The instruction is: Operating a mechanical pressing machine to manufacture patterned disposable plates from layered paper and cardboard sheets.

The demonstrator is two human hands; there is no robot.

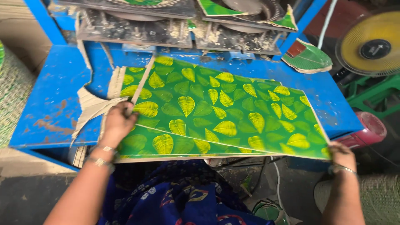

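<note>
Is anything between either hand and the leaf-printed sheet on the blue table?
Nothing visible. The left hand rests directly on the leaf-printed sheet at its left edge, beside torn brown cardboard, and the right hand holds its near right corner over the blue table.

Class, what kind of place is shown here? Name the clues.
Probably a small paper-plate workshop: a blue press machine, leaf-printed sheets under both hands, and a pressed green plate lying beside.
</note>
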